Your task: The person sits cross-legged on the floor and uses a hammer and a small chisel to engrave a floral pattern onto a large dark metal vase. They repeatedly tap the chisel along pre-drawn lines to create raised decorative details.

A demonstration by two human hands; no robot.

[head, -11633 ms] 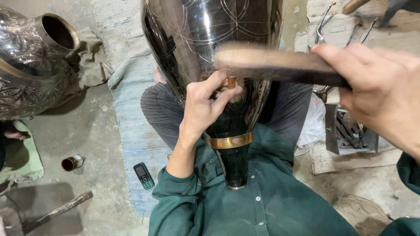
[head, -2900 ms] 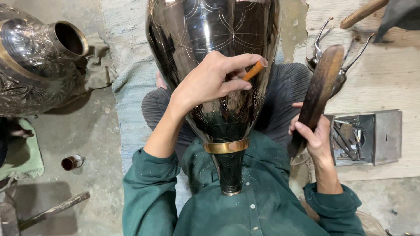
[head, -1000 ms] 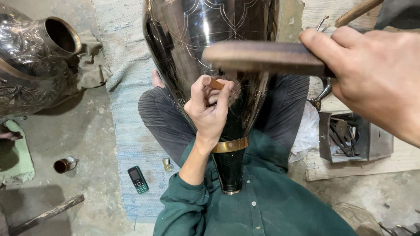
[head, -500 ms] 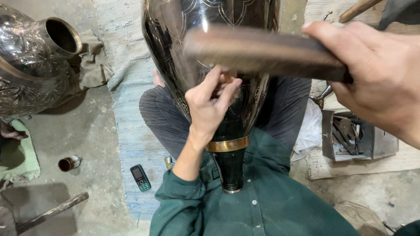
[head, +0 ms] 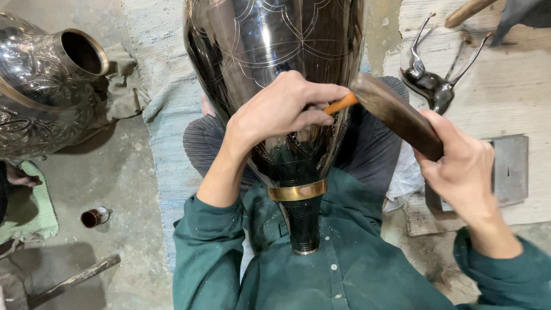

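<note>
A large dark metal vase (head: 270,51) with fine engraved line patterns and a brass band (head: 297,190) rests on my lap, its narrow end against my green shirt. My left hand (head: 281,112) lies on the vase's surface and pinches a small orange-handled chisel (head: 340,104) against the metal. My right hand (head: 462,166) grips a dark wooden mallet (head: 396,115), whose end touches the chisel's top.
An embossed silver vessel (head: 40,92) lies on the concrete floor at left on a cloth. A small cup (head: 94,216) and a wooden stick (head: 74,279) lie lower left. Metal pliers (head: 433,86) and a metal block (head: 511,169) sit on boards at right. A blue woven mat (head: 166,126) lies under me.
The mallet has swung down from its raised position near the camera onto the chisel. My left hand has shifted slightly up the vase with the chisel.
</note>
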